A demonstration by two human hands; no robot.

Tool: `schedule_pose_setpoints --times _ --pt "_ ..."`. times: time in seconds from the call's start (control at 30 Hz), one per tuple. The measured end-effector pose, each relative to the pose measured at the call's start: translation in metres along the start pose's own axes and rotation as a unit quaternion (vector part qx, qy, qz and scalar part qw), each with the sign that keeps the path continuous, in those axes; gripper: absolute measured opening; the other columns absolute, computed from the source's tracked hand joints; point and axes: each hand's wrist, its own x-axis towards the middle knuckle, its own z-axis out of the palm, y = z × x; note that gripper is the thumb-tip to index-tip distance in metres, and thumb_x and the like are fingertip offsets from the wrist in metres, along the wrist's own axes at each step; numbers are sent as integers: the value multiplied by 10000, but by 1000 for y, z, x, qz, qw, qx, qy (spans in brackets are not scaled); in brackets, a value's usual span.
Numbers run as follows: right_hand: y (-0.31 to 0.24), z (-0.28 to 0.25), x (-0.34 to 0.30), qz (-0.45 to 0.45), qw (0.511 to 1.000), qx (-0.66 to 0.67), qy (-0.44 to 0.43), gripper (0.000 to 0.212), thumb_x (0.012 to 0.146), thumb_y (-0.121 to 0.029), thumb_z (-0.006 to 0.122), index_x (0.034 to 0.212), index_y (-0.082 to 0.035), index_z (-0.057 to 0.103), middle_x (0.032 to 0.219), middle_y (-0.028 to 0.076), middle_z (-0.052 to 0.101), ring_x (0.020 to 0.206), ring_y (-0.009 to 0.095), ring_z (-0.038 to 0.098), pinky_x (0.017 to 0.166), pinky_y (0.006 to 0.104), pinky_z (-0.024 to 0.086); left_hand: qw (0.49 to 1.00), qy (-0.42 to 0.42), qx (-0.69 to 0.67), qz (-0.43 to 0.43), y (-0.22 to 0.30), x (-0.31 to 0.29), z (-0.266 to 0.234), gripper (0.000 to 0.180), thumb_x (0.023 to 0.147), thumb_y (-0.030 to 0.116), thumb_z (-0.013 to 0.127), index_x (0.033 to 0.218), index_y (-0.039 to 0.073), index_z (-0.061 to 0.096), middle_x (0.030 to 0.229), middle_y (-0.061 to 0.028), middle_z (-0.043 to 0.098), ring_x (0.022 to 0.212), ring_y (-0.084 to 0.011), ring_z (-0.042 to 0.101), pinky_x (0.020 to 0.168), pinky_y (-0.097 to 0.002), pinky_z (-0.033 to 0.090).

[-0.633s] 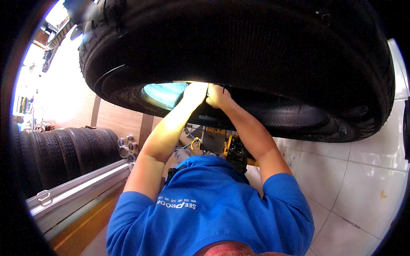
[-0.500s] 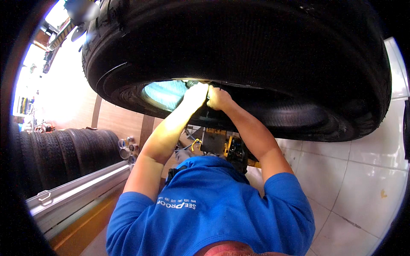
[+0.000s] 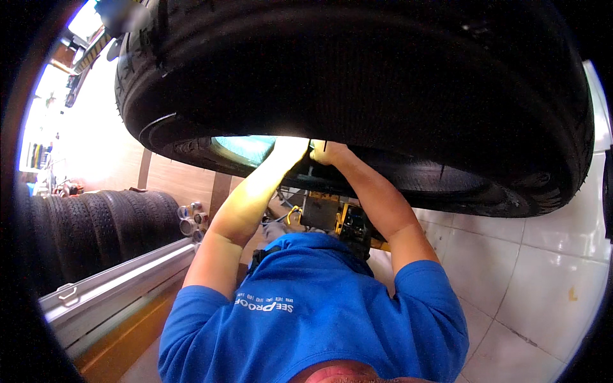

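A large black tire (image 3: 357,76) hangs in front of me, with its inner opening facing down toward me. Both of my hands reach into that opening, side by side. My left hand (image 3: 291,152) is brightly lit and looks closed, its fingertips hidden behind the tire's edge. My right hand (image 3: 329,153) is curled into a fist right beside it. A dark sliver of some thing shows between the two hands, too little to name. Left of my left hand, a pale bluish lit patch (image 3: 246,148) shows on the tire's inside.
Several black tires (image 3: 102,223) stand in a row at the left, behind a metal rail (image 3: 121,271). Small round cans or rolls (image 3: 189,220) are stacked at its end. Below my hands is yellow and black equipment (image 3: 332,214). White floor tiles (image 3: 491,262) lie at the right.
The tire's near rim sits lower in view and covers more of my hands. A dark rounded thing at my left hand, visible before, is now hidden. My hands stay close together.
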Motion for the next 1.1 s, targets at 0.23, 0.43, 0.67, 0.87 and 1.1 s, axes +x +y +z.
schedule_pose_setpoints --times 0.23,0.43,0.67,0.87,1.1 --pt "1 0 0 -12 1000 -28 -1 533 748 -316 655 1209 -50 632 1367 212 519 1301 372 451 1136 478 297 1000 9 -7 -8 1 4 6 253 916 178 465 1089 51 600 1024 -178 655 950 -336 656 816 -435 534" --pt "0 4 6 -4 1000 -24 7 529 751 -312 660 1209 -50 633 1359 216 524 1299 372 453 1131 478 304 1000 4 -5 -11 -1 7 5 266 917 181 466 1106 51 600 1040 -184 653 957 -338 655 826 -437 531" --pt "-7 -15 0 22 998 -32 -42 524 754 -306 670 1208 -49 634 1343 228 533 1294 372 458 1126 477 312 1000 -3 -4 -13 1 2 2 283 918 185 466 1126 51 601 1059 -191 650 965 -340 653 837 -438 528" --pt "-1 -14 -6 -10 999 -34 -32 540 753 -327 697 1212 -51 633 1326 223 548 1272 377 479 1117 457 330 1000 1 -6 -13 2 -2 3 297 919 189 466 1144 51 601 1076 -197 647 973 -342 651 847 -439 525" --pt "-4 -13 -1 -10 1000 -16 -25 505 749 -301 700 1176 -39 640 1310 201 565 1242 368 509 1081 453 381 1000 5 -7 -12 1 1 0 313 920 193 466 1164 51 602 1094 -204 644 981 -344 649 858 -441 522"
